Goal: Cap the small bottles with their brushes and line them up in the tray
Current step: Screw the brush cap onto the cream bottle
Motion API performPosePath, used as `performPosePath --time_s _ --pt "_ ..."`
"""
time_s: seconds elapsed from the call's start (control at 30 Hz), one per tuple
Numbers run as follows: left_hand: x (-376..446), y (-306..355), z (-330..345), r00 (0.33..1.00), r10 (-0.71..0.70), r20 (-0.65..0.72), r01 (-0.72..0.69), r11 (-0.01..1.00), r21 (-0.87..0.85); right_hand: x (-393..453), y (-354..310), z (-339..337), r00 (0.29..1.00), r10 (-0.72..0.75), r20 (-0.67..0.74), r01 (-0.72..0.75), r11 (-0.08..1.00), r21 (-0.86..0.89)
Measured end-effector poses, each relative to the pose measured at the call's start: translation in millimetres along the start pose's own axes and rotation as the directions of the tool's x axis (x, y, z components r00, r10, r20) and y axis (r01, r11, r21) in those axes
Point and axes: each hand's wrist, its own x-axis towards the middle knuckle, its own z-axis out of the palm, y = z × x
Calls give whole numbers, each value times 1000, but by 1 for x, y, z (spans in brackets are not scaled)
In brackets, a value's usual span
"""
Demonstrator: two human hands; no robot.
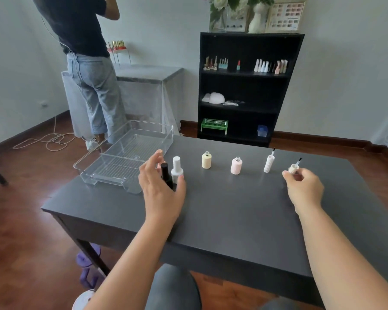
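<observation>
On the dark table (222, 215) a clear plastic tray (126, 157) stands at the far left, with nothing in it. Beside it a capped black bottle (166, 174) and a capped white bottle (177, 170) stand upright. My left hand (160, 186) is around them, fingers apart, the thumb touching the white one. An uncapped cream bottle (206, 160) and an uncapped pink bottle (236, 166) stand mid-table. A white brush cap (268, 164) stands brush up. My right hand (304, 186) pinches a cream brush cap (293, 168), brush pointing up.
A person in jeans (94, 81) stands behind the tray at a covered side table (148, 74). A black shelf unit (244, 86) holds bottles against the back wall. A cord (52, 139) lies on the wooden floor. My knees (173, 289) are under the table's near edge.
</observation>
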Motion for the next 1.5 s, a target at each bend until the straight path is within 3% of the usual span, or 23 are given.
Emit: performPosePath --time_s 0.17,0.3,0.47,0.7,0.9,1.07,1.27,1.5 --pt "-1 23 38 929 189 318 -211 977 36 -17 -4 -2 991 -132 27 132 991 32" --pt "4 26 75 850 5 528 -86 988 130 -35 -11 -3 961 -230 154 224 973 60" --pt "24 23 97 785 -249 567 179 968 176 -47 -12 -1 903 -362 232 347 932 104" --pt "39 22 110 780 -366 508 291 930 222 -49 -15 -6 905 -397 156 372 914 164" --pt "26 18 97 841 -149 520 167 986 14 -51 -17 -10 893 -420 164 356 880 315" --pt "6 14 84 849 148 507 -110 988 -106 -52 -17 -9 895 -389 220 291 880 376" --pt "4 13 80 866 170 470 -141 985 -97 -51 -18 -14 897 -392 203 286 866 409" --pt "3 15 80 865 201 459 -173 979 -104 -53 -20 -7 778 -556 292 494 829 263"
